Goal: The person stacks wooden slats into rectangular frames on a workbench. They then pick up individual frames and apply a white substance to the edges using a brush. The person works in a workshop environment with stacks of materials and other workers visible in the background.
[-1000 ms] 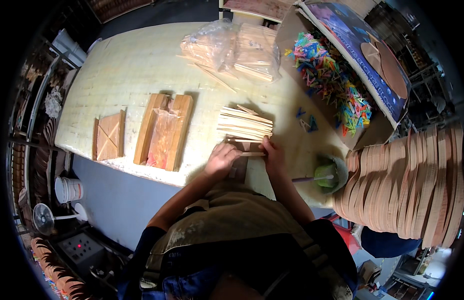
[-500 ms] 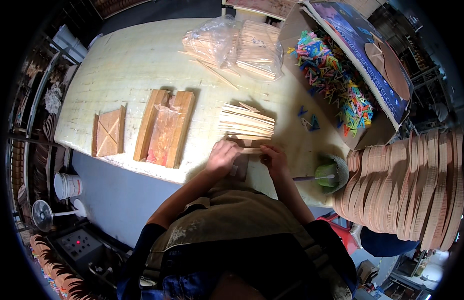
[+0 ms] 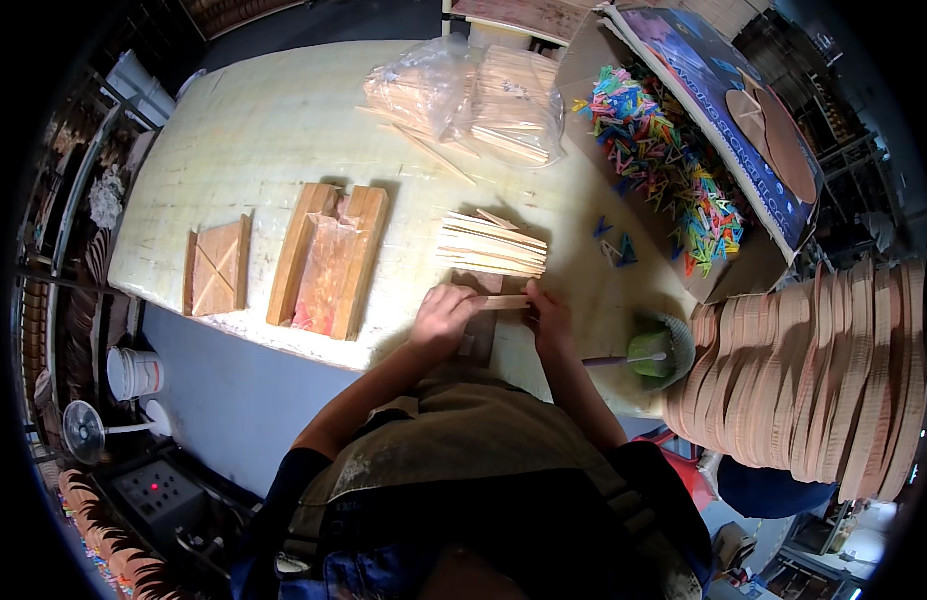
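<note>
Between my two hands a short pale wooden strip (image 3: 505, 302) is held level, close to the table's near edge. My left hand (image 3: 444, 318) is closed on its left end, and my right hand (image 3: 551, 322) pinches its right end. Below the strip lies a narrow brown board (image 3: 477, 340), partly covered by my left hand. Just beyond my fingers is a loose pile of similar wooden strips (image 3: 491, 245), stacked roughly side to side. The strip's ends are hidden by my fingers.
Left on the table (image 3: 213, 130) are a wooden trough-shaped jig (image 3: 328, 262) and a small square board with crossed strips (image 3: 217, 268). Bagged strips (image 3: 513, 100) lie at the back. Rightward are a box of coloured mini clothespins (image 3: 673, 170), a green cup (image 3: 647, 352) and stacked wavy wooden pieces (image 3: 803, 380).
The strip has turned slightly, so more of its flat face shows. My right hand has shifted a touch to the right; the pile stays in place.
</note>
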Motion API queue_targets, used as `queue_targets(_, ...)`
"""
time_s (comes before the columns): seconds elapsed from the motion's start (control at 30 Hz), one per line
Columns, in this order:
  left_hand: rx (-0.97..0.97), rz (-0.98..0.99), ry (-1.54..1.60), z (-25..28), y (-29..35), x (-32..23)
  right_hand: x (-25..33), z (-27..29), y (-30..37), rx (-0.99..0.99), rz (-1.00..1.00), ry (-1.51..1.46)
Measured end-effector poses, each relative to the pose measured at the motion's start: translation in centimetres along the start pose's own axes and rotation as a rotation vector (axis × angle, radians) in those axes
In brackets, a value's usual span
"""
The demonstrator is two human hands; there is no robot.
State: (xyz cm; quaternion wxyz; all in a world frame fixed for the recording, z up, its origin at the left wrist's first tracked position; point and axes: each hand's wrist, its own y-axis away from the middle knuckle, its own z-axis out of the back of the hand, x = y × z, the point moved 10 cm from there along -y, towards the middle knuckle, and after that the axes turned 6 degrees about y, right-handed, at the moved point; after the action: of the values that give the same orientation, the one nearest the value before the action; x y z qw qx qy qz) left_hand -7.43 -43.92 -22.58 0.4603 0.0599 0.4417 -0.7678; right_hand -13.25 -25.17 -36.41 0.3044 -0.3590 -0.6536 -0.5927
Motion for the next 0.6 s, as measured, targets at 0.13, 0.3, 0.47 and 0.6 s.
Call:
queue_targets(0.13,0.014,0.013,-0.009,-0.3,0.1,0.3,2.4,-1.1,0.4,-0.019,0.024,-0.118)
queue_targets(0.3,-0.038,-0.033,-0.079,1.1,-1.1,-1.1,0.9,-0.4,-1.5,0.011,0.083,-0.098)
queue_targets(0.47,0.021,-0.009,0.008,-0.2,-0.3,0.1,0.5,-0.3,0.0,-0.023,0.045,-0.024)
queue_targets(0.6,0.043,0.050,0.030,-0.7,-0.2,0.4,0.1,-0.6,0.1,0.026,0.002,-0.094)
